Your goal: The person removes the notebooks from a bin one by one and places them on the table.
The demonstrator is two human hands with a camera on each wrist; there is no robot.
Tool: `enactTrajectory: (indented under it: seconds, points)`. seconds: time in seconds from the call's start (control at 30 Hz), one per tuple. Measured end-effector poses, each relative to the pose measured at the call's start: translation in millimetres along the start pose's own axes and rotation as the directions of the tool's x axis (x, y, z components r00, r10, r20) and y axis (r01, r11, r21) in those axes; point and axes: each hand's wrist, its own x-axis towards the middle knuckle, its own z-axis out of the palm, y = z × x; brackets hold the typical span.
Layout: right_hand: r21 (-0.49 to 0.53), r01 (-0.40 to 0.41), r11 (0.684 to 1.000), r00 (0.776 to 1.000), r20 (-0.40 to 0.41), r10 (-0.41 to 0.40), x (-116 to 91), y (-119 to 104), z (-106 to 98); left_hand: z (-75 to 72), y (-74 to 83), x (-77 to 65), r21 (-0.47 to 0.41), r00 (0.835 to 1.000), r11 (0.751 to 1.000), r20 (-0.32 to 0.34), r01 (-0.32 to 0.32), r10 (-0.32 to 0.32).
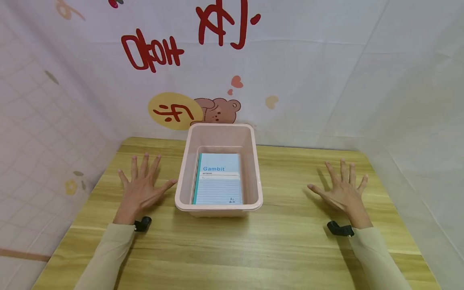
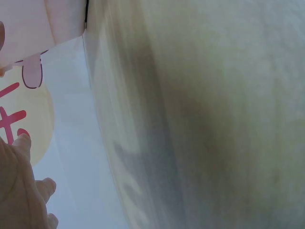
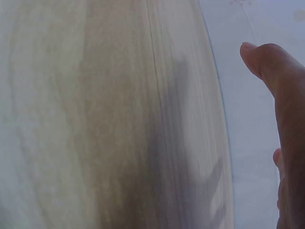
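A pale pink plastic bin (image 1: 255, 177) stands on the wooden table, with a notebook (image 1: 218, 187) lying flat on its bottom. The notebook has a light blue lined cover, a green spine and the word "Gambit". To the left of the bin is my left hand (image 1: 141, 191), palm down with fingers spread, its thumb tip close to the bin's wall. My right hand (image 1: 342, 191) is at the right side of the table, fingers likewise spread and holding nothing. In the left wrist view, a corner of the bin (image 2: 66, 21) shows at the top left.
The wooden table (image 1: 290, 249) reaches back to a white cloth backdrop (image 1: 308, 80) with a cartoon bear and red lettering. Cloth also hangs along the left and right sides. Black wrist bands (image 1: 143, 224) sit at both sleeve cuffs.
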Motion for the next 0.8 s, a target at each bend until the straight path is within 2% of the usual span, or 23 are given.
enactTrajectory:
  seconds: [0.3, 0.47, 0.6, 0.8]
  points:
    - [0.012, 0.001, 1.0, 1.0, 0.005, -0.001, -1.8, -5.6, -2.5, -3.4, 1.4, 2.8, -0.01, 1.0, 1.0, 0.01, 0.005, -0.005]
    - [0.025, 0.01, 1.0, 1.0, 0.002, -0.01, 1.1, -9.4, -1.9, -4.2, 6.1, 7.2, -0.046, 1.0, 0.999, 0.009, 0.0, 0.001]
    - [0.032, 0.029, 0.999, 1.0, -0.005, -0.029, 4.0, -14.4, -2.7, -7.5, 13.1, 12.7, -0.14, 1.0, 0.99, 0.01, -0.009, 0.011]
    - [0.065, 0.064, 0.996, 0.998, -0.022, -0.063, 9.4, -28.1, -7.1, -14.1, 24.3, 23.5, -0.281, 0.999, 0.959, 0.005, -0.044, 0.047]
